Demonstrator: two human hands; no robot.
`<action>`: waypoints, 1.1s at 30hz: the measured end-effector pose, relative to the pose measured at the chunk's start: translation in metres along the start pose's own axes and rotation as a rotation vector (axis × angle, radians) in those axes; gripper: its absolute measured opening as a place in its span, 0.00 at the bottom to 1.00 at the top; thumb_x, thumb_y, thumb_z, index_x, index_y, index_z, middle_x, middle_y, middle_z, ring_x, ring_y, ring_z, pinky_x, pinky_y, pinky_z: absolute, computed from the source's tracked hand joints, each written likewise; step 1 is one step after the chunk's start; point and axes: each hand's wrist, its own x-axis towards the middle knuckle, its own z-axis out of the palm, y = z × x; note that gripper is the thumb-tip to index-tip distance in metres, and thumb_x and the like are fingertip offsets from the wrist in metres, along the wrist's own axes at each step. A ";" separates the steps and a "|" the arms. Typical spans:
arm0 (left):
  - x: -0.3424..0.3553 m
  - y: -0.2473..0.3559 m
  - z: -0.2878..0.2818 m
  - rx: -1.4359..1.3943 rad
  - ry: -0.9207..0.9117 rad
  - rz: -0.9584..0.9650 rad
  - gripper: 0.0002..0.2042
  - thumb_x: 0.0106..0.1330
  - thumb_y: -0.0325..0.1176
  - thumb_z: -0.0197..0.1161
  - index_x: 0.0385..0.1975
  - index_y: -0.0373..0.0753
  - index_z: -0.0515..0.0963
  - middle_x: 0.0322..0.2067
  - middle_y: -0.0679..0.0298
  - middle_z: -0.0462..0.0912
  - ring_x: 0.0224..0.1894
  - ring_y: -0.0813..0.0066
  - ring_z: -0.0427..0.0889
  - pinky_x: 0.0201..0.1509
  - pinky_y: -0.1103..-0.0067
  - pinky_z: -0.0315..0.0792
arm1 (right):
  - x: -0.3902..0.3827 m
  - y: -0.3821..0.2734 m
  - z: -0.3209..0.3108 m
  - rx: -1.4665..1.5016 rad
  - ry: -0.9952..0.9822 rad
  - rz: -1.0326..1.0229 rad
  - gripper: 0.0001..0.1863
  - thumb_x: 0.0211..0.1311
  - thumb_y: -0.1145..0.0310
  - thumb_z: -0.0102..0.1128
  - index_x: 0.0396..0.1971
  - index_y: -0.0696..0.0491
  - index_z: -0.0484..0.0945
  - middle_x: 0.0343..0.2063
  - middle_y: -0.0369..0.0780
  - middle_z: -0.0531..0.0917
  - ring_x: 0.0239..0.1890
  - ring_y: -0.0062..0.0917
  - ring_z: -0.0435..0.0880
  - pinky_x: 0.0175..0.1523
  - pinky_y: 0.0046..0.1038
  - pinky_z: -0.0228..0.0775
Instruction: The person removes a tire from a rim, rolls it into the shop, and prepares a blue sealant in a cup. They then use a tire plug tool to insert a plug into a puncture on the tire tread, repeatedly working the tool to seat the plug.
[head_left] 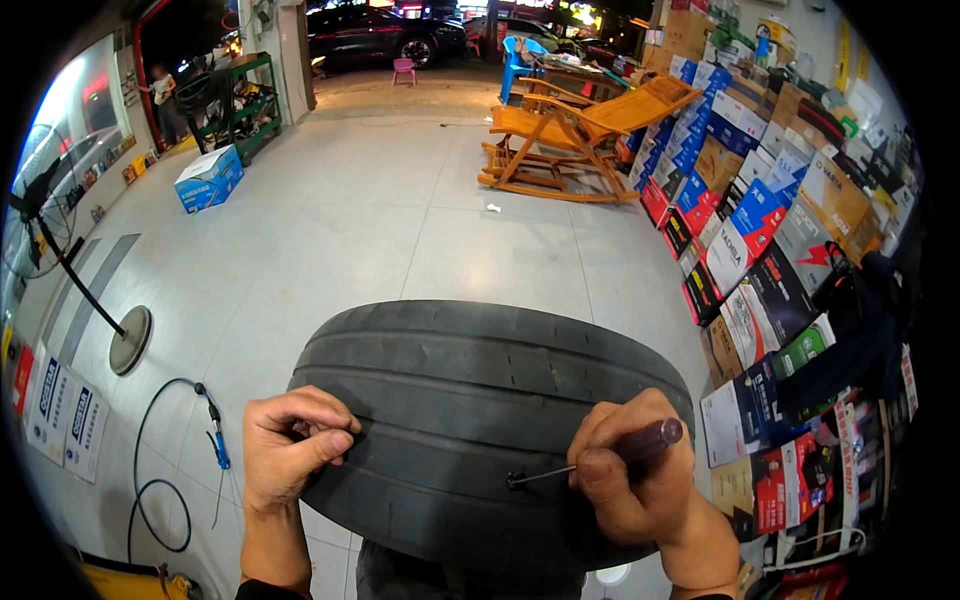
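Observation:
A worn black tyre [440,400] stands in front of me with its grooved tread facing up. My right hand [632,475] is closed round a screwdriver [655,437] with a dark reddish-purple handle. Its thin metal shaft points left, and the tip meets a small black piece [516,481] on the tread; whether that piece is stuck in the rubber I cannot tell. At the tyre's left edge, my left hand [297,440] is curled with thumb and forefinger pressed together. Anything between those fingers is too small or hidden to name.
A blue air hose [140,470] with a nozzle lies on the floor at left, near a stand fan [130,340]. Stacked boxes [740,240] line the right side. Farther off are a wooden reclining chair [570,130] and a blue box [209,180].

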 end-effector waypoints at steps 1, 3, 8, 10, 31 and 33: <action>0.000 0.000 -0.001 -0.005 0.007 -0.013 0.06 0.50 0.19 0.67 0.27 0.29 0.78 0.26 0.52 0.80 0.18 0.79 0.76 0.18 0.90 0.66 | 0.001 -0.002 -0.001 -0.013 0.008 -0.001 0.12 0.51 0.77 0.64 0.32 0.57 0.69 0.18 0.38 0.76 0.16 0.23 0.75 0.20 0.21 0.64; -0.001 0.001 -0.001 -0.006 0.021 -0.032 0.06 0.50 0.20 0.67 0.27 0.28 0.78 0.26 0.52 0.79 0.18 0.79 0.75 0.17 0.90 0.65 | -0.002 -0.004 0.001 0.165 0.082 0.050 0.11 0.52 0.76 0.63 0.32 0.57 0.69 0.18 0.38 0.76 0.17 0.23 0.76 0.21 0.20 0.65; -0.001 0.001 -0.003 -0.024 0.039 -0.029 0.06 0.52 0.21 0.66 0.28 0.28 0.78 0.25 0.53 0.79 0.17 0.79 0.75 0.15 0.90 0.63 | 0.002 -0.008 -0.001 0.274 0.118 0.119 0.09 0.57 0.75 0.59 0.29 0.59 0.66 0.18 0.38 0.74 0.18 0.19 0.74 0.23 0.20 0.66; -0.002 0.001 -0.002 -0.005 0.045 -0.043 0.06 0.51 0.21 0.67 0.27 0.28 0.79 0.25 0.53 0.79 0.17 0.79 0.75 0.15 0.90 0.63 | 0.004 -0.008 -0.008 0.234 0.031 0.184 0.08 0.59 0.74 0.56 0.31 0.59 0.65 0.18 0.38 0.74 0.19 0.18 0.73 0.24 0.20 0.66; -0.003 -0.005 -0.007 -0.039 0.037 -0.006 0.06 0.52 0.21 0.66 0.26 0.28 0.77 0.25 0.49 0.80 0.16 0.78 0.75 0.13 0.90 0.63 | 0.005 -0.003 -0.003 0.144 0.008 0.280 0.09 0.58 0.74 0.58 0.31 0.58 0.66 0.18 0.38 0.73 0.19 0.17 0.72 0.22 0.19 0.61; -0.003 -0.004 -0.007 -0.045 0.037 -0.012 0.06 0.53 0.22 0.66 0.27 0.28 0.76 0.25 0.50 0.79 0.15 0.78 0.75 0.13 0.90 0.63 | 0.005 -0.001 -0.005 0.150 0.009 0.229 0.10 0.59 0.73 0.57 0.31 0.58 0.64 0.17 0.38 0.73 0.18 0.17 0.71 0.22 0.19 0.61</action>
